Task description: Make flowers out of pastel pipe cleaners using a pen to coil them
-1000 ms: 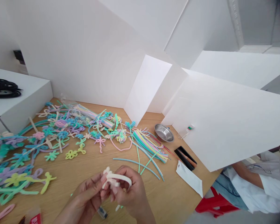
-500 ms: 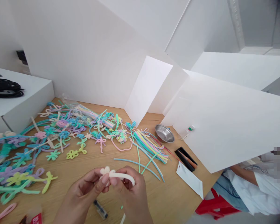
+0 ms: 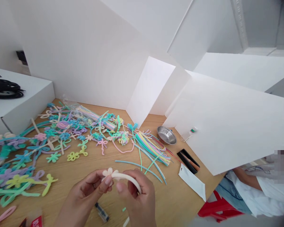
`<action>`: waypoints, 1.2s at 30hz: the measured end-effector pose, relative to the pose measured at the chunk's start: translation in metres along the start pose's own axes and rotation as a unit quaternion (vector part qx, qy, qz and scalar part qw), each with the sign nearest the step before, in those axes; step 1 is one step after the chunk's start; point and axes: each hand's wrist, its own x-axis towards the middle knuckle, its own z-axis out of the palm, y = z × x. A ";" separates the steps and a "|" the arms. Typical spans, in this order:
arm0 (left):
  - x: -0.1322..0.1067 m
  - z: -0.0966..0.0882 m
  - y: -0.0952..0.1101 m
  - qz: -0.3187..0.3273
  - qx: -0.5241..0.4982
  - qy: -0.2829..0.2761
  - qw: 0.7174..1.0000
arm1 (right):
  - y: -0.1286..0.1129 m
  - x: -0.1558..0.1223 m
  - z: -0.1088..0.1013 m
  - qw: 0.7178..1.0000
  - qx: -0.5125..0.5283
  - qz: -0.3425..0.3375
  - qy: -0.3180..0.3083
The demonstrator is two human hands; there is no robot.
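Observation:
A cream pipe cleaner flower [image 3: 108, 173] with small looped petals is pinched between the thumb and fingers of my left hand [image 3: 90, 190]. Its loose stem [image 3: 127, 177] arches right into my right hand [image 3: 142, 192], whose curled fingers hold it near the end. The right thumb stands a little off the stem. Below the hands, a small dark-capped clear tube [image 3: 101, 212] lies on the wooden table [image 3: 175, 195]. Blue and green pipe cleaners [image 3: 142, 167] lie loose just beyond the fingers.
Many finished pastel pipe cleaner shapes [image 3: 53, 157] spread across the left side. A straight bundle [image 3: 152, 148], a metal bowl [image 3: 167, 135], a black case [image 3: 188, 161] and a white packet [image 3: 192, 182] lie to the right. White panels [image 3: 239, 126] border the table; a person sits beyond.
My right hand has shifted slightly right, away from the flower. Its thumb has come off the stem by the petals, and more of the stem now shows. The left hand stays put.

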 end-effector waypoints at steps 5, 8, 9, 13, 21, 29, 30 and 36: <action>-0.002 -0.001 0.000 -0.039 -0.027 -0.001 0.999 | -0.003 -0.005 -0.004 0.999 -0.024 -0.042 0.005; -0.003 0.001 0.001 -0.080 -0.093 -0.005 0.992 | -0.001 -0.005 -0.006 0.998 -0.040 -0.048 0.010; -0.002 0.001 0.002 -0.094 -0.115 -0.006 0.989 | -0.001 -0.005 -0.006 0.998 -0.042 -0.043 0.012; -0.002 0.004 0.005 -0.121 -0.156 -0.010 0.980 | 0.001 -0.005 -0.004 0.998 -0.037 -0.040 0.013; 0.002 -0.001 0.002 -0.107 -0.214 -0.018 0.971 | 0.005 -0.004 -0.004 0.997 -0.069 -0.037 0.023; -0.001 0.003 0.009 -0.103 -0.244 -0.047 0.963 | 0.019 -0.003 0.000 0.998 0.025 0.041 -0.028; -0.002 0.003 0.008 -0.100 -0.213 -0.046 0.971 | 0.017 -0.004 0.000 0.997 0.040 0.048 -0.044; 0.000 0.002 -0.003 -0.047 -0.061 -0.030 0.997 | 0.004 0.002 -0.003 0.983 0.047 0.130 -0.120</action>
